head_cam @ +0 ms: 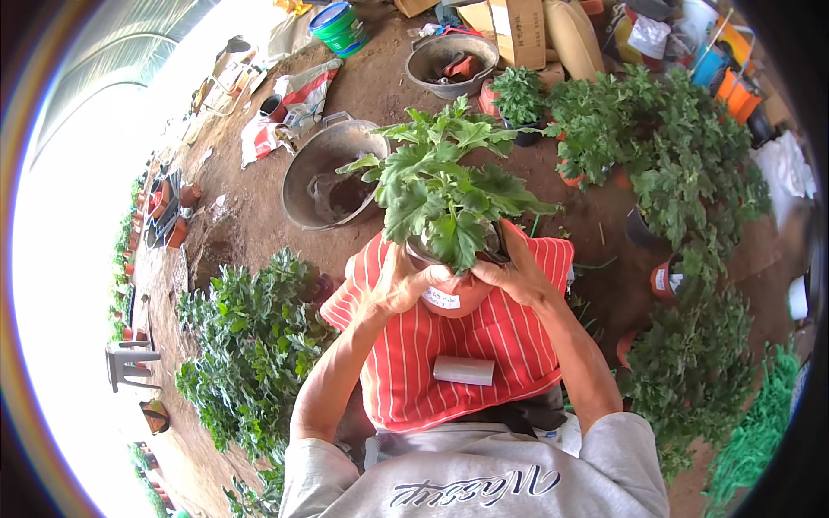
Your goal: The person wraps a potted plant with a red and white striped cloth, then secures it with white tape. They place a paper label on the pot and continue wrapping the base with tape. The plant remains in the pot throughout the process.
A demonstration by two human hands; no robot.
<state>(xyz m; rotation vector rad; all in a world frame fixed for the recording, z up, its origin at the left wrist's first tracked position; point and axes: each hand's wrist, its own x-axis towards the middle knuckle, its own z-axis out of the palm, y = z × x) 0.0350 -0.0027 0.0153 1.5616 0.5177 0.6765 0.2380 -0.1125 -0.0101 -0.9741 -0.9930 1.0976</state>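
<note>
A leafy potted plant [447, 188] with broad lobed leaves stands before me above my lap. Its orange-brown plastic pot [469, 299] bears a white label with handwriting. My left hand [405, 278] grips the pot's rim on the left side, thumb toward the front. Around the right side of the rim my right hand [515, 269] is closed in the same way. Leaves cover most of the soil and the far rim. Under the pot a red striped cloth [414, 362] is spread across my lap, and on it lies a small pale roll [464, 370].
Beyond the plant sit a wide metal basin [299, 175] and a second basin [424, 70] holding dark and reddish items. Potted plants crowd my left [252, 349] and right [693, 369]. Farther off are a green bucket [340, 32], a cardboard box [524, 35] and a grey stool [123, 356].
</note>
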